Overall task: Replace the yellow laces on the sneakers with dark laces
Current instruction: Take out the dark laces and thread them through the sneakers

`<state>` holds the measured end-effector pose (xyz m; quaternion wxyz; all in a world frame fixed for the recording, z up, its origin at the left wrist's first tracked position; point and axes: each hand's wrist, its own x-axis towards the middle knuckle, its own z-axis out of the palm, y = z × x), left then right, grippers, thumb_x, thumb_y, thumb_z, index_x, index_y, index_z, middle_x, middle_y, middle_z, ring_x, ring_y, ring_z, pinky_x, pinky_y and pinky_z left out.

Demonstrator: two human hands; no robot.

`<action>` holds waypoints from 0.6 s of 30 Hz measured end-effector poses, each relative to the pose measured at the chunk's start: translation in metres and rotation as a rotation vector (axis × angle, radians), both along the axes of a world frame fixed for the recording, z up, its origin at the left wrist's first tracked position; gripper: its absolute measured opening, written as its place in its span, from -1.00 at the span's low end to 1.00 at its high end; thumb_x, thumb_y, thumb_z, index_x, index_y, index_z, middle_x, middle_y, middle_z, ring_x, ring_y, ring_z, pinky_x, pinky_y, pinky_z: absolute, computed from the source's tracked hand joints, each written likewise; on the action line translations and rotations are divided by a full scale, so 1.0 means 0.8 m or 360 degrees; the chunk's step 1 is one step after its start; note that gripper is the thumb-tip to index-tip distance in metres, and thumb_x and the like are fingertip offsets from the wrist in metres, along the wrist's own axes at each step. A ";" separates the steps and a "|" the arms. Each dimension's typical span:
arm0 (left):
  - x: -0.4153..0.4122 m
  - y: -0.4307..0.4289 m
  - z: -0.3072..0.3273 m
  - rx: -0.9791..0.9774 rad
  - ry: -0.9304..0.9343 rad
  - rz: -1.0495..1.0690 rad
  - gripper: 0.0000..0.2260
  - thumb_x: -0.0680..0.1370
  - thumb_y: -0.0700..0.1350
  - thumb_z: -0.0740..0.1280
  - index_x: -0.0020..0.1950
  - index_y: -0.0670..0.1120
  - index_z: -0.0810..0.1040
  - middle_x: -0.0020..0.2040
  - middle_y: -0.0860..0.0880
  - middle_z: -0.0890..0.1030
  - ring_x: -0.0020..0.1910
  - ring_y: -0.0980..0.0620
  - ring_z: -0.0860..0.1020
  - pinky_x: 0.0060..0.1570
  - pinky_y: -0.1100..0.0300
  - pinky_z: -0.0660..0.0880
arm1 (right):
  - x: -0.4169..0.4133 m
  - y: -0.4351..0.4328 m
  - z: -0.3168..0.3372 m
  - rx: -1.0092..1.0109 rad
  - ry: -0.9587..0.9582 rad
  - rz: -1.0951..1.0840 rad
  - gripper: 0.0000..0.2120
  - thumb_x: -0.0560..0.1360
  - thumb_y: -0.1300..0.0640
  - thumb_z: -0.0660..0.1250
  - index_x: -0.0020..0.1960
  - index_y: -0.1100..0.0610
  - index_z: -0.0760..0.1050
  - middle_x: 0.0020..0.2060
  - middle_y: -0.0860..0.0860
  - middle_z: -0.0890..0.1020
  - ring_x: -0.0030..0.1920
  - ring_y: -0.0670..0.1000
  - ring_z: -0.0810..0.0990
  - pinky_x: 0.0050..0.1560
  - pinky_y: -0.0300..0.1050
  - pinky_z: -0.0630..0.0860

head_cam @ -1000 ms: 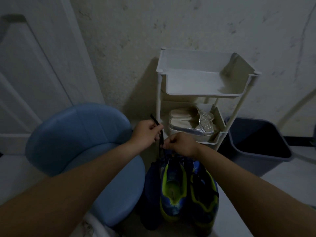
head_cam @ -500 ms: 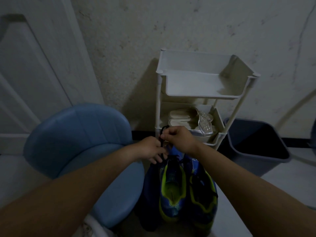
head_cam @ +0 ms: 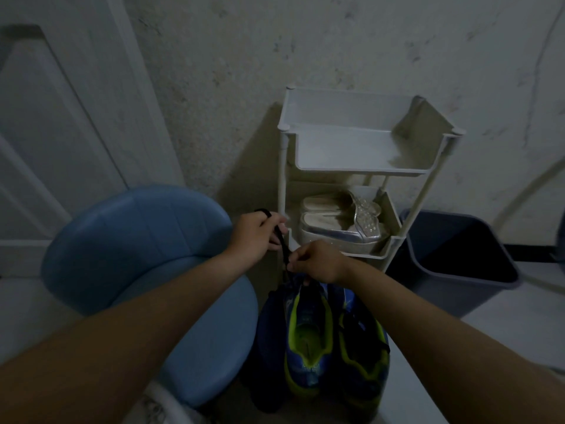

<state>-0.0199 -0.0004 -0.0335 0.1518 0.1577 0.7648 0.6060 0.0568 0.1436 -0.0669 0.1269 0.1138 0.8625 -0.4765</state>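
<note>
Dark lace (head_cam: 283, 244) between left grip (head_cam: 256, 237), right grip (head_cam: 318, 264)

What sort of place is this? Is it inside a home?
Most likely a corner inside a home, perhaps near the entrance. A white tiered rack holding silver sandals stands against a plaster wall, with a white door and a dark bin nearby.
</note>
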 end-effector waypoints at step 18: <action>0.015 -0.005 -0.040 -0.0681 -0.0687 -0.0496 -0.79 0.64 -0.07 0.25 -0.08 -0.11 0.61 -0.15 -0.04 0.67 -0.16 0.05 0.62 -0.17 0.22 0.53 | -0.002 0.005 -0.016 -0.0066 0.0198 -0.0142 -0.90 0.56 0.18 0.34 -0.07 0.14 0.64 -0.23 0.10 0.68 -0.36 -0.05 0.59 -0.30 -0.14 0.56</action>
